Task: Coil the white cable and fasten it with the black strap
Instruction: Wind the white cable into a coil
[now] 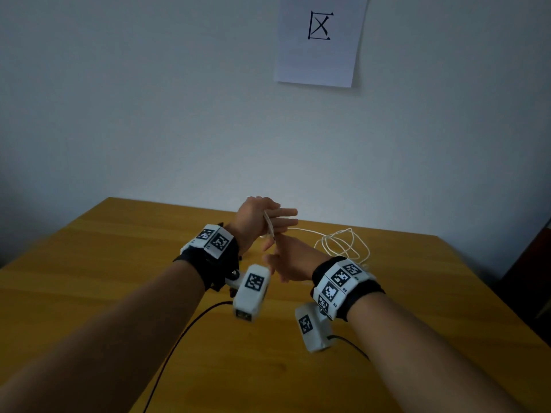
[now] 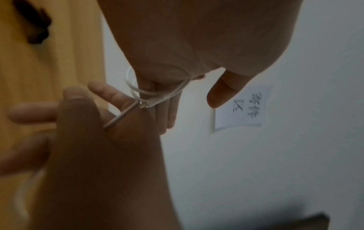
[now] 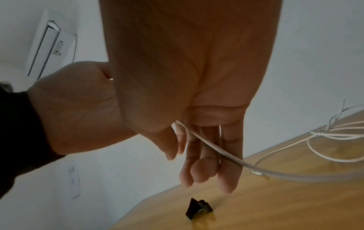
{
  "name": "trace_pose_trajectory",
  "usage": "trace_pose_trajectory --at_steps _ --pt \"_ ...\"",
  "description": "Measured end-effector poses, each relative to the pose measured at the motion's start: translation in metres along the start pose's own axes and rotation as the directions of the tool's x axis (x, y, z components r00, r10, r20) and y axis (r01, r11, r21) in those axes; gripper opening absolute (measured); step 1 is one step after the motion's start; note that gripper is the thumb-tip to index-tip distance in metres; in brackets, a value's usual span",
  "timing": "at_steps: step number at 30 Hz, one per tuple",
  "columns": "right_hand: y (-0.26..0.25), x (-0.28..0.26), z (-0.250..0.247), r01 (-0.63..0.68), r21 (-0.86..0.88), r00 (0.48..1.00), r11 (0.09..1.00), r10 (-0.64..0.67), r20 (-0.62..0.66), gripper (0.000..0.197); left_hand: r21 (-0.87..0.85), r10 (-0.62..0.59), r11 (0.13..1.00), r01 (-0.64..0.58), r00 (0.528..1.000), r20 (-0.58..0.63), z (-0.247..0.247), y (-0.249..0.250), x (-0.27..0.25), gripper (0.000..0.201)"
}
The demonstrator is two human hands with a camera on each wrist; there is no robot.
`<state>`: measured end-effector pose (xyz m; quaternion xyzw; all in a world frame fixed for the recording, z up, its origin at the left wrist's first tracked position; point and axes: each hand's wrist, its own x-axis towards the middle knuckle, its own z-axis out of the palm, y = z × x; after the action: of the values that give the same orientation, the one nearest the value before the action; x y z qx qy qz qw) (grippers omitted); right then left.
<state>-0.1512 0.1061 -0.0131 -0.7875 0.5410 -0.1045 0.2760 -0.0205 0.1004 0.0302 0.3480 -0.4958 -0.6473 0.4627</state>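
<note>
My left hand (image 1: 258, 217) is raised above the wooden table (image 1: 119, 263) with its fingers straight. A few turns of the white cable (image 2: 157, 91) are wound round those fingers, and its plug (image 2: 145, 105) lies against them. The thumb stands apart. Just below, my right hand (image 1: 290, 257) holds the cable (image 3: 206, 144), which runs across its fingers. The rest of the cable (image 1: 343, 245) lies in loose loops on the table to the right. The black strap (image 3: 199, 208) lies folded on the table under the hands, untouched.
A paper sheet (image 1: 319, 40) with a printed character hangs on the wall behind the table. Black leads (image 1: 179, 332) from the wrist cameras trail over the near tabletop. Dark furniture (image 1: 530, 278) stands past the table's right edge.
</note>
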Motion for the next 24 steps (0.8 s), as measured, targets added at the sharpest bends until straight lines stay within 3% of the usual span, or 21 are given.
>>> trace_pose_trajectory --at_steps 2,4,6,8,10,12,14,15,18,19,21,24 --pt "0.002 0.001 0.000 0.001 0.002 1.000 1.000 -0.001 0.001 0.024 0.156 0.068 0.986 -0.052 0.993 -0.095 0.007 -0.001 0.001 0.023" --pt "0.004 0.001 -0.002 0.011 0.031 1.000 0.999 -0.011 -0.009 0.021 0.349 0.121 0.934 -0.079 0.988 -0.100 0.007 -0.006 0.003 0.031" --pt "0.005 -0.001 -0.005 0.009 0.068 1.000 0.998 -0.010 0.012 0.009 0.653 0.136 0.753 -0.077 0.990 -0.040 0.001 -0.013 -0.001 0.025" --pt "0.008 -0.003 -0.008 -0.014 0.050 0.999 0.999 0.012 0.040 0.017 0.888 0.108 0.459 -0.024 0.994 -0.029 -0.007 -0.019 -0.001 0.032" --pt "0.009 -0.008 -0.012 -0.037 -0.008 0.997 0.999 0.037 0.065 0.022 0.962 0.114 0.271 0.024 0.992 -0.057 -0.015 -0.022 0.001 0.039" --pt "0.008 -0.012 -0.015 -0.034 -0.084 0.998 0.996 0.038 0.049 0.039 0.986 0.083 0.157 0.054 0.994 -0.067 -0.019 -0.026 0.001 0.044" --pt "0.005 -0.014 -0.019 -0.006 -0.130 1.000 0.991 0.007 0.010 0.042 0.996 0.034 0.085 0.013 0.999 -0.016 -0.020 -0.030 0.000 0.047" --pt "0.005 -0.014 -0.022 0.017 -0.143 1.000 0.990 -0.019 -0.013 0.037 0.996 0.018 0.088 0.008 1.000 -0.010 -0.020 -0.031 -0.001 0.041" --pt "0.009 -0.012 -0.029 0.065 -0.142 0.994 0.988 -0.077 -0.077 0.031 0.951 -0.050 0.299 0.082 0.996 -0.071 -0.022 -0.033 -0.004 0.032" --pt "0.012 -0.010 -0.031 0.065 -0.134 0.991 0.989 -0.080 -0.108 0.035 0.925 -0.055 0.369 0.087 0.996 -0.071 -0.022 -0.033 -0.006 0.035" --pt "0.017 -0.010 -0.034 0.070 -0.136 0.981 0.988 -0.093 -0.170 0.038 0.883 -0.124 0.441 0.162 0.985 -0.119 -0.024 -0.034 -0.002 0.040" --pt "0.022 -0.008 -0.034 0.066 -0.139 0.968 0.988 -0.097 -0.231 0.037 0.805 -0.221 0.557 0.203 0.971 -0.092 -0.022 -0.029 0.000 0.047"
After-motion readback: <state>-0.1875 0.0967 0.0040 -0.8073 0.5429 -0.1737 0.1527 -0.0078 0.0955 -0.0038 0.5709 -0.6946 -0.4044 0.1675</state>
